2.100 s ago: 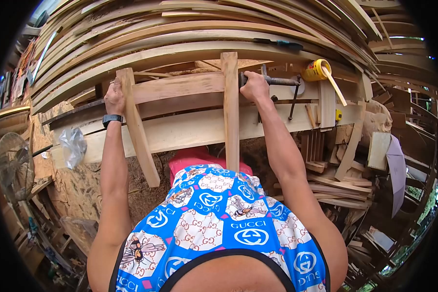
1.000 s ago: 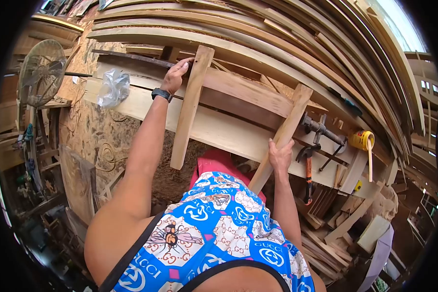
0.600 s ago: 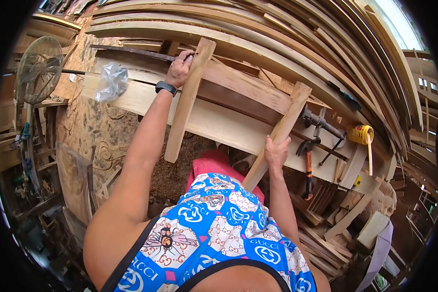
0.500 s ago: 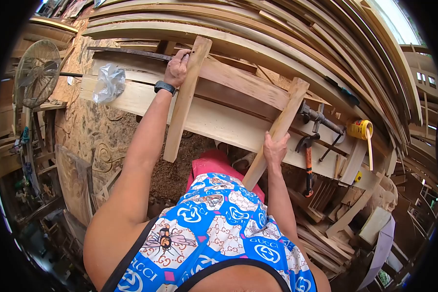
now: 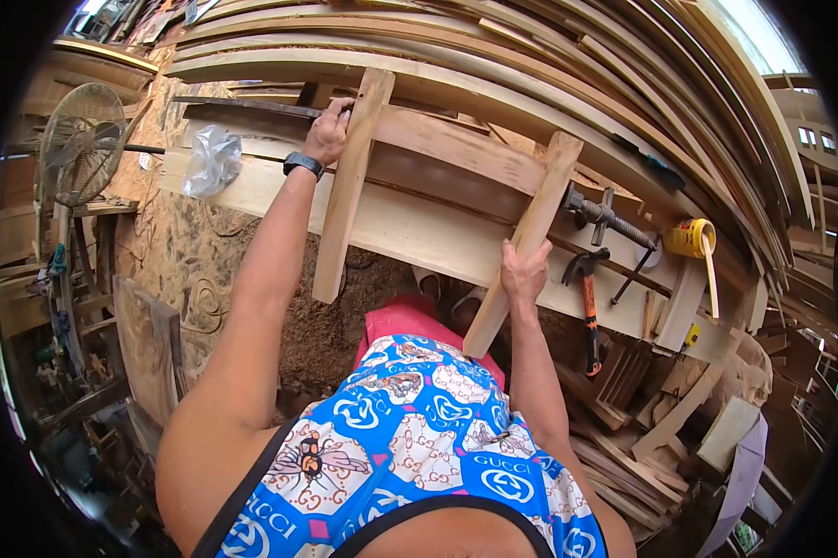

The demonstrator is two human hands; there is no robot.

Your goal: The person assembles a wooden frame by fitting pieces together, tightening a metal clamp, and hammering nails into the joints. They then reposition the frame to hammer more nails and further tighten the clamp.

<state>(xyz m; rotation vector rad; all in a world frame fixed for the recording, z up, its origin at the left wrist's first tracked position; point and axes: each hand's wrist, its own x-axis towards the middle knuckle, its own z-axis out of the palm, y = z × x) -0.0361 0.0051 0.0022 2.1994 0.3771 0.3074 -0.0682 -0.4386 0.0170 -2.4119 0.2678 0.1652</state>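
Note:
A wooden frame made of two legs joined by a crosspiece [image 5: 461,149] lies across the bench planks. My left hand [image 5: 328,133], wearing a dark wristwatch, is closed beside the upper part of the left leg [image 5: 347,205], where a dark metal bar [image 5: 242,104] ends at my fingers. The bar seems to belong to a bar clamp, whose screw [image 5: 610,219] sits against the right leg's outer side. Part of what my left fingers grip is hidden. Lower down, my right hand [image 5: 524,270] wraps round the right leg [image 5: 535,219].
A hammer [image 5: 587,312] with an orange handle hangs at the bench edge, near a yellow tub [image 5: 691,239] holding a stick. At left are a clear plastic bag [image 5: 212,160] and a fan [image 5: 82,144]. Long boards [image 5: 419,37] are stacked behind the bench; offcuts [image 5: 624,465] lie below right.
The frame, with both my hands on it, has shifted slightly left and away from me relative to the bench. The camera view has also moved a little. My grips look the same.

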